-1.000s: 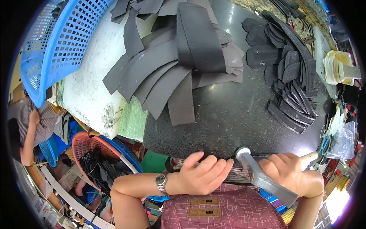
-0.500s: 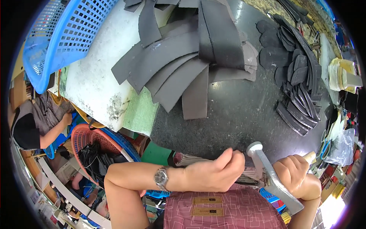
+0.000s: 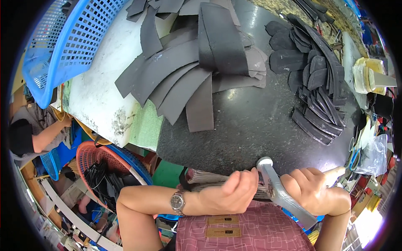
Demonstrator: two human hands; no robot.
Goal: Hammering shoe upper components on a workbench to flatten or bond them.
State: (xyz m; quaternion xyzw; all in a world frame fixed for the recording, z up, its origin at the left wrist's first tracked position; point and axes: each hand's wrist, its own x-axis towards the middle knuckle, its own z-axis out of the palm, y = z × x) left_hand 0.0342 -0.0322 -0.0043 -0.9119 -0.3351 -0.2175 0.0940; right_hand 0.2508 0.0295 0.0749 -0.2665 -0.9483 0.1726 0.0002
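Note:
My right hand (image 3: 309, 189) is closed around the pale handle of a hammer (image 3: 281, 193). Its long silver metal head slants across in front of my body, the round face up near the table's edge. Close beside that head is my left hand (image 3: 231, 193), its fingers curled in; whatever they hold, if anything, is hidden. Beyond my hands, long curved dark grey strips (image 3: 180, 92) lie fanned over one another on the black tabletop (image 3: 238, 129). Farther right, rounded black pieces (image 3: 289, 60) and narrow black strips (image 3: 316, 123) are stacked in rows.
A blue perforated basket (image 3: 86, 39) stands at the far left, beside a white board (image 3: 98, 98). Below it, a red basket (image 3: 86, 157) holds black pieces. Another person (image 3: 39, 134) sits at the left. A yellowish container (image 3: 368, 75) and a clear plastic bag (image 3: 372, 157) are at the right.
The right hand and hammer have moved slightly left, bringing the hammer head nearer the left hand. The left hand has rolled a little, its fingers still curled. The whole view has shifted slightly.

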